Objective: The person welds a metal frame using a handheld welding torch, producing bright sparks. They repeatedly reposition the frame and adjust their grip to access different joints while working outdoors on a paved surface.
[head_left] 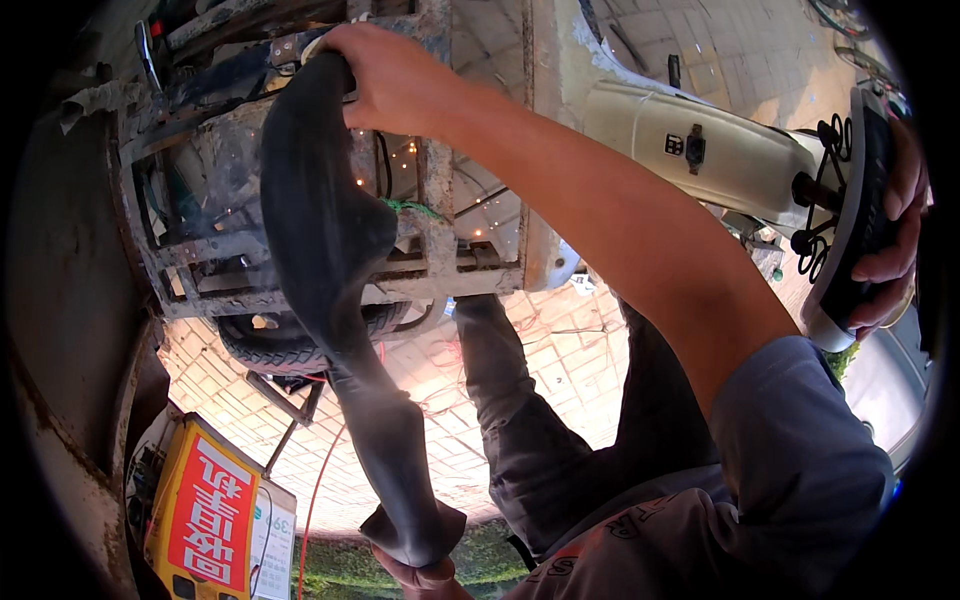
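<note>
A long, curved black piece (315,230) with a smooth surface, rubber or plastic, hangs slantwise from upper left to the bottom; I cannot tell its exact kind. My right arm crosses the view, and my right hand (378,75) is closed round the piece's far, rounded end. At the bottom edge, my left hand (418,580) grips the flared near end, its fingers partly hidden. Behind the piece stands a rusty metal frame (440,180) with green string (408,207) tied on it. Small orange sparks (411,149) show within the frame.
At right, another hand (890,240) rests on the sprung saddle (850,200) of a cream scooter body (740,150). Below the frame is a tyre (255,345). A yellow box with a red panel (212,510) stands lower left, near a thin red cable (318,490).
</note>
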Available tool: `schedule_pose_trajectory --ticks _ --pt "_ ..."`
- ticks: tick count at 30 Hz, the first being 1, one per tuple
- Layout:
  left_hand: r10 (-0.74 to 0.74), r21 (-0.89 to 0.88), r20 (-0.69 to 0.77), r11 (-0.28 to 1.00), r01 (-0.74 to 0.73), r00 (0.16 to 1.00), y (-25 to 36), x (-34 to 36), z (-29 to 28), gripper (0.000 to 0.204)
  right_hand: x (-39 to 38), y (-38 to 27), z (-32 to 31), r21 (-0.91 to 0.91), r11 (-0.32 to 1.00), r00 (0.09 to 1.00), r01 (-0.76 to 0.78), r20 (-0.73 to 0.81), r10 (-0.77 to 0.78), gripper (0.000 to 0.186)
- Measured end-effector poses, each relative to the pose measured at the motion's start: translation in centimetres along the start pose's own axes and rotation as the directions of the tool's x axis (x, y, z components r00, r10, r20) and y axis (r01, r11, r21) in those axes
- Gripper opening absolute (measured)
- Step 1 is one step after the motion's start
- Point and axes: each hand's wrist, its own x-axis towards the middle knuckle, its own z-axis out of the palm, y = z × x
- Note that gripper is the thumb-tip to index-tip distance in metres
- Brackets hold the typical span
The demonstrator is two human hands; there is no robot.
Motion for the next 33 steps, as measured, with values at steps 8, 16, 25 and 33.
schedule_pose_trajectory --ticks 8,16,25,33 --pt "-0.022 0.294 0.410 0.950 -0.109 0.912 -2.9 -0.4 3.5 0.059 -8.1 1.9 1.4 0.194 0.976 0.985 -0.098 -0.124 0.124 0.056" --pt "0.060 0.356 0.572 0.881 -0.313 0.818 -4.3 1.4 2.0 0.037 -13.2 2.0 -0.7 0.873 -0.138 0.736 -0.469 0.472 0.486 0.043" --pt "-0.068 0.545 0.650 0.736 -0.402 0.757 -7.7 0.1 -2.7 0.054 -13.1 1.6 0.7 0.658 -0.303 0.480 -0.689 0.728 0.490 0.035" --pt "-0.099 0.560 0.522 0.789 -0.253 0.847 -12.0 -1.5 -6.5 0.041 -12.7 0.8 2.0 0.690 -0.273 0.466 -0.670 0.678 0.568 0.035"
